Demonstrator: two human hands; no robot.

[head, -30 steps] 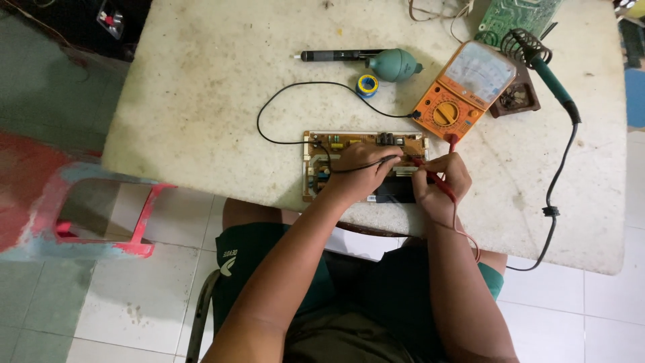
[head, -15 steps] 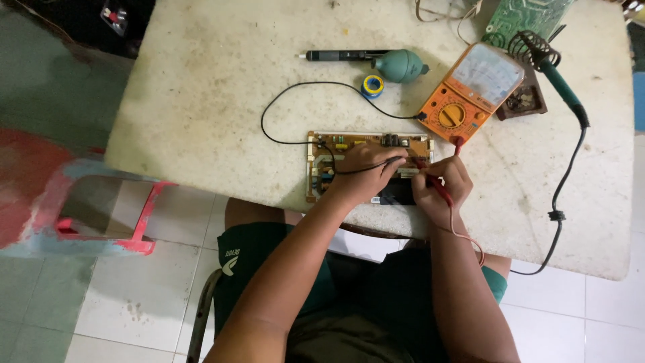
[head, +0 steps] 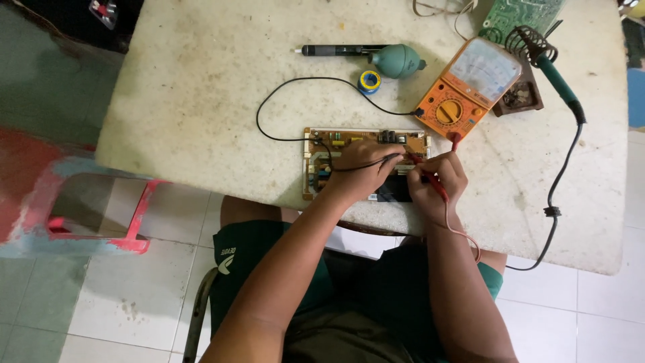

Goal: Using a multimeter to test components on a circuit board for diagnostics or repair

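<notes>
A brown circuit board (head: 342, 144) lies near the front edge of a worn white table (head: 201, 101). My left hand (head: 359, 175) rests on the board and pinches a black test probe (head: 376, 162) whose tip touches the board. My right hand (head: 440, 176) holds a red test probe (head: 430, 176), its tip close to the black one. Both leads run to an orange analog multimeter (head: 467, 87) just behind the board; the black lead (head: 282, 101) loops left across the table.
Behind the board lie a teal-bulbed desoldering pump (head: 376, 57) and a small solder spool (head: 369, 81). A green-handled soldering iron (head: 554, 77) sits in a coil stand at the right, its cable (head: 554, 208) hanging off the front. A red plastic stool (head: 87, 202) stands at the left.
Both hands stay on the board with the probes; only the camera view has shifted slightly.
</notes>
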